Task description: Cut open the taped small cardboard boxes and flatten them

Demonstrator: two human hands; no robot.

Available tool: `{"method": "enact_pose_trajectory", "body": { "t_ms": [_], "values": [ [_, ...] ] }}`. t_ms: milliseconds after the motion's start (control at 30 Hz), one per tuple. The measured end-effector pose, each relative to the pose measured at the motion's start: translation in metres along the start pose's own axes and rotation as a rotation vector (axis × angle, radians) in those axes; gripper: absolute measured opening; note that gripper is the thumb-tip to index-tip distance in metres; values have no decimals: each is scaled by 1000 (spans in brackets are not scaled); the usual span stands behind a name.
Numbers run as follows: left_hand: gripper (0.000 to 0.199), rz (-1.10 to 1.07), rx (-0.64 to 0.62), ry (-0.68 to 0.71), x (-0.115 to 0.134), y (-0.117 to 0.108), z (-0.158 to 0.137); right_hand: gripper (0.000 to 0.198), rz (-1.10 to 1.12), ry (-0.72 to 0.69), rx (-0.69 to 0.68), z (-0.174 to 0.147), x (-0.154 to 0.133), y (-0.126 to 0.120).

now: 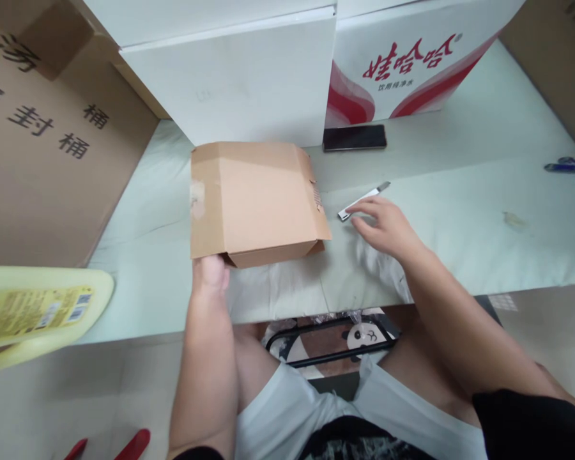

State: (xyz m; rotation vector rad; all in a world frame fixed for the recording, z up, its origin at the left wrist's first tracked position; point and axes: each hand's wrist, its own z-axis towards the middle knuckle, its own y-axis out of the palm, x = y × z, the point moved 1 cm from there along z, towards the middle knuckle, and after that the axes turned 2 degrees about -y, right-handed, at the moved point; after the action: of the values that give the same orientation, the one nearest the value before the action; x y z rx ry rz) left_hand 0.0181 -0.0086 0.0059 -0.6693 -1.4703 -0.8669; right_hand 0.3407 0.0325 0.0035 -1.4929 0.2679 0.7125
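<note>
A brown cardboard box (271,198) sits on the covered table in front of me, its side flap (206,204) sticking out to the left. My left hand (211,273) reaches under that flap at the near left corner, so its fingers are hidden. To the right of the box lies a utility knife (364,200) with its blade tip out, pointing away to the right. Over the knife's near end is my right hand (381,223), thumb and forefinger apart. Its fingertips are at the knife's handle; whether they touch it I cannot tell.
Behind the box stand white cartons (239,83), with a black phone (354,137) at their foot. A large brown carton (52,147) is at left, above a yellow bottle (43,306). Blue-handled scissors (566,165) lie far right. The table's front edge (292,316) runs above my lap.
</note>
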Motion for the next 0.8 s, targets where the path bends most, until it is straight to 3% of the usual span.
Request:
{"method": "enact_pose_trajectory", "body": {
  "t_ms": [100, 200, 300, 433, 500, 600, 700, 800],
  "values": [
    [53, -44, -43, -35, 0, 7, -5, 33, 178, -272, -181, -2, -8, 5],
    [60, -40, -103, -33, -5, 9, -5, 39, 332, -390, -251, -5, -13, 12],
    [57, 9, -165, 9, -13, 7, -2, 58, 450, -317, -146, -9, -14, 16],
    [53, 270, -138, 198, -26, 2, -2, 71, 706, -267, -91, -14, -17, 20],
    [54, 338, -121, 248, -31, 2, -4, 72, 807, -235, -101, -15, -18, 22],
    [53, 261, -54, 218, -35, 4, -5, 61, 822, -157, -76, -15, -18, 25],
    [52, 190, 13, 185, -31, 9, -7, 60, 799, -21, 21, -12, -18, 25],
    [48, 242, 3, 255, -23, 14, -10, 61, 761, 98, 138, -10, -20, 22]
  ]
}}
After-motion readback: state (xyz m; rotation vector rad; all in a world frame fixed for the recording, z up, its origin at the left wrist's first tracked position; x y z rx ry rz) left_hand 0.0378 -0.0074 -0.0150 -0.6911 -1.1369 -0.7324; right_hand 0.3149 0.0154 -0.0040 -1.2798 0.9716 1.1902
